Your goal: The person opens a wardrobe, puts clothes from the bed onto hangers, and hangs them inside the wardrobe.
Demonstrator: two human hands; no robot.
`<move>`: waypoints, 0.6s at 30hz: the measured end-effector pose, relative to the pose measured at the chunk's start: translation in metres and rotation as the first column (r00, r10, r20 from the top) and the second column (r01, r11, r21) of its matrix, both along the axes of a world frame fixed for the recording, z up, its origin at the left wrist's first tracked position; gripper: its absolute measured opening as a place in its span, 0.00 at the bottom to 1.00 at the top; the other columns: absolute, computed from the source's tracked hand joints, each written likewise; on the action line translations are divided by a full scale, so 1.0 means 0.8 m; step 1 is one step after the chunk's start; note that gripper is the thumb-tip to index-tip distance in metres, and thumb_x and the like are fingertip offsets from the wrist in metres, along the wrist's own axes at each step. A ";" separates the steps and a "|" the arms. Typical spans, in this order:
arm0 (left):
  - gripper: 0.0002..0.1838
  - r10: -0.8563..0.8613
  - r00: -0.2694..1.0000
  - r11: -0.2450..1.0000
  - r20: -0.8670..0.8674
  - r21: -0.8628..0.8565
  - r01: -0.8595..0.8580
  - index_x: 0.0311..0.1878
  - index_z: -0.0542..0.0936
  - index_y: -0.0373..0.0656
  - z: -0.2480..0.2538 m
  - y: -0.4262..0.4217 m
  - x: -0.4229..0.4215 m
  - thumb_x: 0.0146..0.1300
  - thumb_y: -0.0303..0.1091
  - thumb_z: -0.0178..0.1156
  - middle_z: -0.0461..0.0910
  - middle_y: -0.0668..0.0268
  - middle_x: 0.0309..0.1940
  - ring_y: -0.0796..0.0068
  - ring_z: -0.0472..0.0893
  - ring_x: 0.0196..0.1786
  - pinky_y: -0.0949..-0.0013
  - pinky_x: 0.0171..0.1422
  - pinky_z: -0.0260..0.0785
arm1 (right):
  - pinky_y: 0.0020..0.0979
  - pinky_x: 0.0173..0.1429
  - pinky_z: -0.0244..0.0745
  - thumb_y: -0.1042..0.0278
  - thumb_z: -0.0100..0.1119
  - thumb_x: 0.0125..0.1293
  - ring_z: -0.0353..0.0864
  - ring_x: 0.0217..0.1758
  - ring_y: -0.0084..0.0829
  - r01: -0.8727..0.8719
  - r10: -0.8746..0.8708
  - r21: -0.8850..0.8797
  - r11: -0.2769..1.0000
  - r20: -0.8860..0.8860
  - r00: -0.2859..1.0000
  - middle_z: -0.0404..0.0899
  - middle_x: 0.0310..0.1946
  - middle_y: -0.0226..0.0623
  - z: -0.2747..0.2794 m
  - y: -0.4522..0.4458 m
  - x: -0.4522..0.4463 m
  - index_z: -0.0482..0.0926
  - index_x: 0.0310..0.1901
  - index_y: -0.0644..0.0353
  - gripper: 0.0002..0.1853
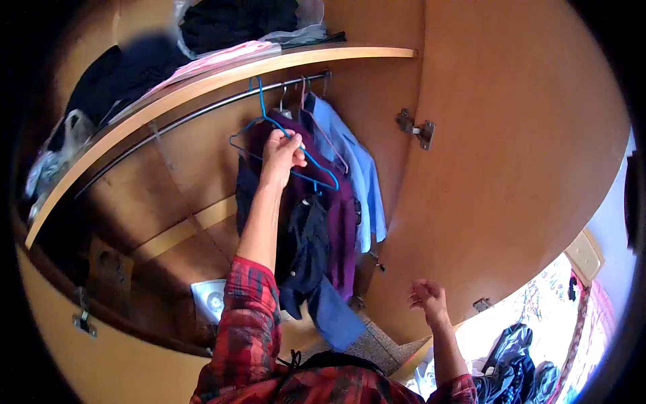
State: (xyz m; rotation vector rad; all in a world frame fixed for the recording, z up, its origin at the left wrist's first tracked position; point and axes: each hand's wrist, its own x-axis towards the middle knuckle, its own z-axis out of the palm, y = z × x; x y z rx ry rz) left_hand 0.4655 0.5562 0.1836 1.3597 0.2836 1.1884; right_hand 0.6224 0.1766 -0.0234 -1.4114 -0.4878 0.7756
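My left hand (pixel 282 155) is closed on a blue clothes hanger (pixel 265 108), its fingers on the sloping side of the frame. The hanger's hook reaches up to the metal rod (pixel 232 99) in the wardrobe. Below it hangs a dark garment (pixel 309 229); how it is fixed to the hanger is hard to make out. Just behind hang a purple garment (pixel 343 236) and a light blue shirt (pixel 350 148), both on the rod. Away to the right, in front of the wardrobe door, my right hand (pixel 429 301) has loosely bent fingers and nothing visible in it.
Above the rod, a curved shelf (pixel 222 68) carries dark clothes (pixel 124 74) and plastic bags. The wardrobe door (pixel 518 135) stands open on the right. Beyond its lower edge, clothes (pixel 515 357) lie piled on a bright surface. A white item (pixel 210 299) sits low inside the wardrobe.
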 end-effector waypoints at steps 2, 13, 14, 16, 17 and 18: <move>0.09 -0.008 1.000 1.000 0.015 -0.001 0.008 0.41 0.68 0.41 0.003 0.043 0.023 0.61 0.29 0.58 0.75 0.65 0.26 0.80 0.74 0.20 0.74 0.20 0.74 | 0.27 0.27 0.75 0.69 0.51 0.66 0.78 0.25 0.27 0.061 -0.061 -0.003 0.998 -0.013 0.998 0.78 0.31 0.39 0.003 0.001 0.001 0.73 0.45 0.66 0.11; 0.13 0.004 1.000 1.000 -0.014 -0.015 -0.004 0.49 0.68 0.37 -0.014 0.079 0.066 0.63 0.29 0.56 0.75 0.65 0.25 0.82 0.75 0.20 0.74 0.21 0.75 | 0.27 0.27 0.76 0.68 0.51 0.66 0.79 0.25 0.28 0.213 -0.214 -0.029 0.977 -0.042 0.976 0.78 0.32 0.40 -0.014 0.012 -0.002 0.74 0.44 0.66 0.10; 0.15 0.024 1.000 0.999 -0.007 -0.022 -0.024 0.50 0.68 0.36 -0.019 0.079 0.065 0.63 0.30 0.57 0.75 0.64 0.26 0.82 0.75 0.20 0.74 0.22 0.75 | 0.27 0.28 0.76 0.69 0.51 0.65 0.79 0.26 0.28 0.213 -0.214 -0.025 0.977 -0.044 0.976 0.78 0.32 0.39 -0.016 0.013 -0.001 0.74 0.44 0.65 0.10; 0.15 0.044 0.999 0.998 0.007 -0.035 -0.044 0.50 0.68 0.36 -0.026 0.071 0.065 0.62 0.30 0.57 0.75 0.64 0.26 0.81 0.75 0.21 0.74 0.23 0.76 | 0.28 0.28 0.76 0.69 0.50 0.65 0.79 0.26 0.28 0.215 -0.216 -0.025 0.976 -0.053 0.975 0.78 0.31 0.38 -0.016 0.014 -0.002 0.74 0.44 0.65 0.10; 0.16 0.067 0.997 0.997 0.027 -0.042 -0.066 0.50 0.68 0.36 -0.028 0.068 0.064 0.62 0.30 0.58 0.75 0.63 0.26 0.81 0.75 0.21 0.73 0.24 0.76 | 0.28 0.29 0.76 0.68 0.51 0.65 0.79 0.26 0.27 0.229 -0.231 -0.046 0.972 -0.040 0.972 0.78 0.31 0.38 -0.013 0.015 -0.003 0.74 0.43 0.65 0.10; 0.17 0.046 0.997 0.998 0.056 -0.043 -0.044 0.51 0.68 0.36 -0.032 0.066 0.059 0.62 0.30 0.58 0.75 0.63 0.27 0.80 0.75 0.21 0.72 0.25 0.77 | 0.28 0.29 0.76 0.67 0.52 0.65 0.79 0.26 0.27 0.248 -0.250 -0.068 0.967 -0.029 0.968 0.78 0.31 0.38 -0.011 0.015 -0.005 0.74 0.43 0.64 0.10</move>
